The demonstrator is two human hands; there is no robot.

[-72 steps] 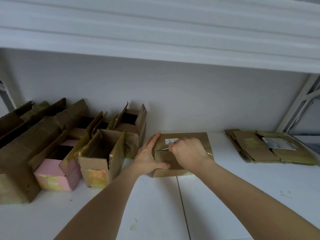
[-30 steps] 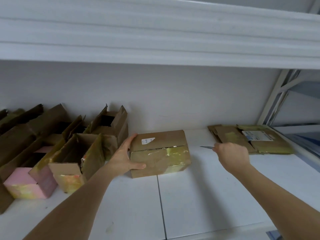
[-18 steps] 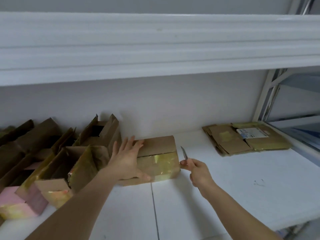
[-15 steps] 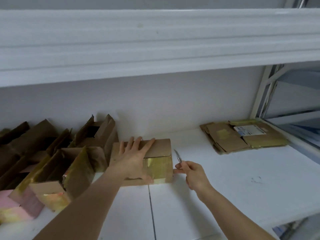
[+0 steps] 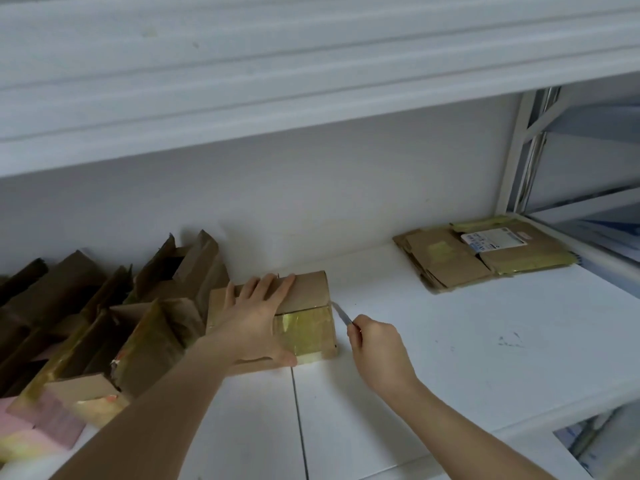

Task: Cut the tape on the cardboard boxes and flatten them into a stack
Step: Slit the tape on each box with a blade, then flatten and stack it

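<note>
— What do you see on the white shelf [image 5: 450,341]?

— I see a small closed brown cardboard box with shiny yellow tape [image 5: 304,327] on its front. It sits near the back wall, about in the middle of the shelf.

— Where is the left hand [image 5: 256,320]?

— It lies on the box. The fingers [image 5: 273,287] are straight and a little spread over the top edge. The thumb reaches along the front, low down. The hand presses on the box.

— And the right hand [image 5: 377,348]?

— It is just to the right of the box. Its fingers are curled round a thin grey metal blade [image 5: 341,313]. The tip of the blade points up and left, right at the top right corner of the box. I cannot tell if it touches the cardboard.

— What else is there?

— To the left, a row of open brown cardboard boxes [image 5: 104,323] stands with flaps up. One touches the closed box. A pink box [image 5: 38,427] is at the near left end.

— And on the right?

— A flat pile of brown cardboard [image 5: 485,258] lies far back, well apart from the hands. A white label [image 5: 495,239] is on top of it.
</note>
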